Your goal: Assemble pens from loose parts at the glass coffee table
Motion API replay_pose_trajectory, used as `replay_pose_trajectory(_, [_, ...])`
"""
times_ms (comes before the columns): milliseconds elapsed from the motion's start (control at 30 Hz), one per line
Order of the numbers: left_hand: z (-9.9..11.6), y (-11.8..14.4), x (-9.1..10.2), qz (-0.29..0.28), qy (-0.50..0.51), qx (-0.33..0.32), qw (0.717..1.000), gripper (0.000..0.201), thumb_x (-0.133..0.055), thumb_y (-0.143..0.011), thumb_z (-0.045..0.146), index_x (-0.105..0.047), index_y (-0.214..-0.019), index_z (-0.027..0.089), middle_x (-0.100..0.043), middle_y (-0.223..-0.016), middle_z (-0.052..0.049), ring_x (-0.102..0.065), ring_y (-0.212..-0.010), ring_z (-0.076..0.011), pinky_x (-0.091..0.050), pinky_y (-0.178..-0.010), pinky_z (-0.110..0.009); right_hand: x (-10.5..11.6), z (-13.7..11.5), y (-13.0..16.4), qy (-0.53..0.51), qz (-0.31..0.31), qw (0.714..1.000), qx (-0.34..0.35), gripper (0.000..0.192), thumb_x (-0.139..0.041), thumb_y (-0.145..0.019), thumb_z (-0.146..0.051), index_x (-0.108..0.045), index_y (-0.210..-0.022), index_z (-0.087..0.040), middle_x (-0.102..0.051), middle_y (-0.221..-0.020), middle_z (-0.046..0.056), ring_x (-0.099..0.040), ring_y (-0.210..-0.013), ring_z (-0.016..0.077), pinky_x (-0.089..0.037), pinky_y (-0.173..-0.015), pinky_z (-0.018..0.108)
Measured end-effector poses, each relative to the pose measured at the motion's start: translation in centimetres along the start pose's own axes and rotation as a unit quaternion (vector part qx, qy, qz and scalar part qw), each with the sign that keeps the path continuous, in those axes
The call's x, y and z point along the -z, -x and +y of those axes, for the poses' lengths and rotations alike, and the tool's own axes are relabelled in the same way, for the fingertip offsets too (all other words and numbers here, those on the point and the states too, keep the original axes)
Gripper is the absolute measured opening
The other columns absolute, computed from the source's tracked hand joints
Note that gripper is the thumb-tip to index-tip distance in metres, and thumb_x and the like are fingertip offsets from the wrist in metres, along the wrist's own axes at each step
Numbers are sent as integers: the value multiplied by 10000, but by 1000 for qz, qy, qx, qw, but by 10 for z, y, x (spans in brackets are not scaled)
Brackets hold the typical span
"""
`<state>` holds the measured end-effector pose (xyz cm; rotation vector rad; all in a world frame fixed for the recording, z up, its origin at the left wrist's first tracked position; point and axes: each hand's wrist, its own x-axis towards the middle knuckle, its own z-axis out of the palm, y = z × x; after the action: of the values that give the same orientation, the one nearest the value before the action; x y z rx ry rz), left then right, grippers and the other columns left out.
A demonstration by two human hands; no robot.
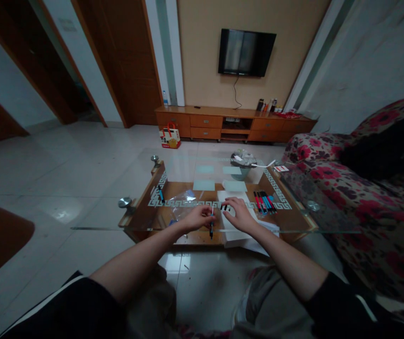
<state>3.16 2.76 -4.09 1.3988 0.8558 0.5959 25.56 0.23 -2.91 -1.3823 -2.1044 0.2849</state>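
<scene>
I sit at a glass bench (293,226) with both my hands out in front of me. My left hand (197,217) is closed around a pen (211,225). The pen stands almost straight up and down, with its dark tip pointing toward me, near the close edge of the glass. My right hand (239,214) is just to the right of the pen. Its fingers are spread and bent, and they rest on a white sheet of paper (230,221). It holds nothing that I can see. My two hands are very close, but I cannot tell if they touch.

A small dark thing (224,206) lies just past my right fingertips. It is too small for me to say what it is. Farther right on the glass is a row of pens (265,201), red, blue and black, side by side. To the left of my left hand is a clear plastic bag (184,200), and it is hard to see what is in it. The room is dim, so small things look blurry.

Both my arms reach forward from the bottom, bare below black sleeves. They bend in toward each other, so my hands meet in the middle.
</scene>
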Motion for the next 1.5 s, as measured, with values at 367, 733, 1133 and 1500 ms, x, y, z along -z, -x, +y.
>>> replay_pose_trajectory(367, [4, 2, 0, -6, 4, -5, 1000, 290, -784, -737, 319, -607, -873, 134, -645, -707, -7, -659, -638, -130, -571, -573, -239, -6, -3, 5, 56, -85, 994, -26, 518, -614, -885, -327, -521, -1394, -340, -485, -1439, 75, -420, -1248, 304, -365, -975, 457])
replay_pose_trajectory(733, [4, 3, 1, -18, -10, -10, 1000, 286, -771, -748, 325, -617, -885, 126, -666, -730, -28, -666, -656, -138, -573, -582, -247, -9, 1, 6, 58, -85, 995, -19, 525, -608, -889, -323, -510, -1404, -328, -496, -1421, 73, -434, -1226, 295, -369, -981, 443])
replay_pose_trajectory(1133, [-2, -1, 1, -14, -13, -10, 1000, 291, -759, -748, 336, -600, -888, 136, -660, -708, -15, -665, -634, -144, -579, -579, -268, -11, -15, -3, 168, -46, 985, -13, 439, -624, -871, -238, -607, -1299, -337, -247, -1557, 75, -273, -1323, 366, -308, -1014, 536])
replay_pose_trajectory(1500, [2, 3, 5, 0, -22, -8, 1000, 296, -773, -744, 332, -605, -875, 126, -671, -744, -39, -683, -692, -164, -576, -572, -254, -23, -14, -10, 223, -46, 974, -7, 352, -672, -839, -220, -689, -1175, -327, -260, -1583, 59, -307, -1307, 399, -306, -988, 565])
